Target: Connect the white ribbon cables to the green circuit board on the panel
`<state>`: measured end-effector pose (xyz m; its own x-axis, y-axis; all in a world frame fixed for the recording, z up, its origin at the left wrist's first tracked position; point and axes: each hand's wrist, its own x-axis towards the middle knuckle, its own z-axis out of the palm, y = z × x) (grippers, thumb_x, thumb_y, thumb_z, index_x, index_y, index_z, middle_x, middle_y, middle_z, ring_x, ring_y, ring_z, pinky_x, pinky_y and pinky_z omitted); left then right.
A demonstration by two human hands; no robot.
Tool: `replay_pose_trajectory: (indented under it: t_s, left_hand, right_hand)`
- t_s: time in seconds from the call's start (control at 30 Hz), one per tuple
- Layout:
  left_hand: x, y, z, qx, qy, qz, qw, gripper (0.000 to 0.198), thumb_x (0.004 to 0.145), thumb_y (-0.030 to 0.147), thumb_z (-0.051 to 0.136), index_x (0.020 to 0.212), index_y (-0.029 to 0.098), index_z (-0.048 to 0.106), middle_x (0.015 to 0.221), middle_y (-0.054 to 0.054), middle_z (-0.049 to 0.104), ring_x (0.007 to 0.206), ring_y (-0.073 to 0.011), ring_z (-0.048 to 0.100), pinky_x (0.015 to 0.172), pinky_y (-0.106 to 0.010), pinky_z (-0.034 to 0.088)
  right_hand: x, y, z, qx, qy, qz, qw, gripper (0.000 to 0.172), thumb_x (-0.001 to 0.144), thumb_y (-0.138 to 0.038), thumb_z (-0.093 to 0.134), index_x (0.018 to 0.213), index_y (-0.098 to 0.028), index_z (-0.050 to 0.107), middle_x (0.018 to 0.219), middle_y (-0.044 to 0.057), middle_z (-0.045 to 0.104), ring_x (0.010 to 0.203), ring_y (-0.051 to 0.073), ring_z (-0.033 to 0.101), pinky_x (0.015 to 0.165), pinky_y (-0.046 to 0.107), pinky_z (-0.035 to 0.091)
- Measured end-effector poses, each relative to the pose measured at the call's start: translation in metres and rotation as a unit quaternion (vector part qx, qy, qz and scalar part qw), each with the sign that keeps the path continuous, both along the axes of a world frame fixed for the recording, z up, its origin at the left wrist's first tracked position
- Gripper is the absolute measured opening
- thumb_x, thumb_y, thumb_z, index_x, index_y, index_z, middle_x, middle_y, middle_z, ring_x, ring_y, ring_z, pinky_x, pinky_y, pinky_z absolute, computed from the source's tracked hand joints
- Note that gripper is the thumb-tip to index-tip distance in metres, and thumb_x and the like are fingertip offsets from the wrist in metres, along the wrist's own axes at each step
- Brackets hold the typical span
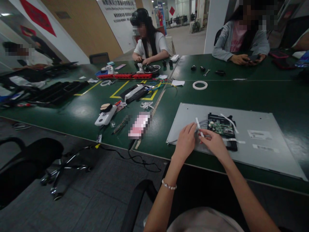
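Note:
A short white strip of tape [199,125] stretches between my two hands above a flat grey metal panel [256,161]. My right hand [213,143] pinches its lower end. My left hand [186,141], fingers bent together, has its fingertips at the upper part of the strip. On the panel, just beyond my right hand, lies a black frame with a green circuit board [220,127]. White tape pieces [230,122] stick on and across this frame. Grey cables [204,122] run from the board toward my left hand and are partly hidden by it.
Left of the panel are a phone [140,125], glasses [122,125] and a white device [106,116]. A tape roll [200,85] lies beyond the panel. Black cables [135,158] hang off the table edge. Two people sit across the table [241,93]; an office chair [36,161] stands left.

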<state>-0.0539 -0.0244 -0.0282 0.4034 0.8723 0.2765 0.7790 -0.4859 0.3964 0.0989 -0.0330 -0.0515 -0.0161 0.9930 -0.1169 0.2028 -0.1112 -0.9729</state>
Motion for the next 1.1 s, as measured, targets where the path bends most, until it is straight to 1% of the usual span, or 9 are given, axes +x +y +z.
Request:
replay_pose_trajectory:
  t_s: [0.13,0.3,0.4,0.5,0.6,0.7,0.83,0.97,1.1]
  left_hand:
    - [-0.001,0.009,0.001,0.008,0.020,-0.042,0.999,0.055,0.085,0.004,0.034,0.140,0.011,0.035,0.148,-0.013,0.037,0.137,-0.0177,0.034,0.115,-0.037,0.030]
    - [-0.005,0.016,-0.001,-0.007,0.068,-0.080,0.994,0.054,0.088,0.008,0.033,0.141,0.014,0.035,0.149,-0.010,0.038,0.139,-0.0163,0.032,0.113,-0.036,0.030]
    - [-0.005,0.017,-0.003,-0.021,0.099,-0.069,0.992,0.051,0.090,0.013,0.034,0.141,0.016,0.035,0.148,-0.009,0.041,0.138,-0.0169,0.035,0.112,-0.038,0.031]
    - [-0.004,0.017,-0.002,-0.030,0.124,-0.061,0.990,0.050,0.092,0.017,0.035,0.142,0.017,0.036,0.149,-0.007,0.040,0.138,-0.0174,0.035,0.113,-0.038,0.029]
    - [-0.003,0.015,0.000,-0.031,0.137,-0.055,0.989,0.050,0.093,0.017,0.033,0.142,0.020,0.037,0.150,-0.005,0.038,0.139,-0.0171,0.033,0.113,-0.039,0.028]
    - [-0.003,0.013,0.003,-0.026,0.139,-0.048,0.989,0.050,0.092,0.014,0.033,0.141,0.021,0.039,0.150,-0.003,0.038,0.139,-0.0170,0.033,0.112,-0.041,0.028]
    - [0.000,0.012,0.005,-0.022,0.124,-0.030,0.992,0.046,0.092,0.016,0.034,0.136,0.023,0.044,0.147,-0.003,0.043,0.136,-0.0192,0.037,0.112,-0.048,0.027]
    - [0.006,0.014,0.004,-0.018,0.086,-0.003,0.996,0.037,0.093,0.022,0.037,0.127,0.024,0.053,0.139,-0.004,0.053,0.131,-0.0217,0.043,0.110,-0.055,0.026]
    - [0.011,0.016,0.000,-0.019,0.069,0.024,0.997,0.034,0.093,0.024,0.042,0.124,0.025,0.054,0.133,-0.004,0.058,0.128,-0.0221,0.045,0.110,-0.056,0.025]
  right_hand:
    - [-0.001,0.007,-0.003,0.009,-0.014,0.020,1.000,0.042,0.078,-0.034,0.059,0.114,-0.012,0.062,0.106,0.009,0.066,0.062,0.013,0.062,0.066,0.028,0.050]
    - [0.000,0.010,-0.007,0.010,-0.019,0.043,0.999,0.043,0.080,-0.035,0.058,0.116,-0.012,0.062,0.102,0.009,0.067,0.061,0.013,0.061,0.065,0.029,0.050]
    - [0.000,0.008,-0.004,0.012,-0.034,0.042,0.998,0.044,0.080,-0.034,0.056,0.119,-0.013,0.061,0.105,0.009,0.066,0.059,0.012,0.060,0.063,0.027,0.049]
    - [0.000,0.002,0.000,0.019,-0.050,0.038,0.998,0.050,0.081,-0.033,0.054,0.127,-0.014,0.055,0.113,0.009,0.063,0.061,0.011,0.060,0.062,0.027,0.050]
    - [-0.002,-0.007,0.004,0.078,-0.115,0.033,0.990,0.049,0.080,-0.031,0.055,0.127,-0.015,0.055,0.117,0.010,0.060,0.069,0.013,0.061,0.072,0.030,0.051]
    - [-0.003,-0.017,0.005,0.136,-0.183,0.033,0.973,0.040,0.084,-0.029,0.051,0.120,-0.014,0.060,0.108,0.009,0.062,0.073,0.014,0.060,0.078,0.032,0.050]
    - [-0.003,-0.030,0.005,0.160,-0.213,0.048,0.963,0.034,0.089,-0.027,0.045,0.115,-0.014,0.062,0.095,0.007,0.063,0.075,0.015,0.058,0.073,0.030,0.050]
    - [0.001,-0.039,0.004,0.184,-0.256,0.032,0.949,0.032,0.091,-0.024,0.043,0.113,-0.014,0.063,0.092,0.007,0.062,0.078,0.017,0.058,0.074,0.032,0.048]
    - [0.004,-0.050,0.006,0.212,-0.256,0.056,0.941,0.028,0.093,-0.022,0.041,0.108,-0.015,0.063,0.093,0.006,0.062,0.083,0.017,0.058,0.077,0.031,0.046]
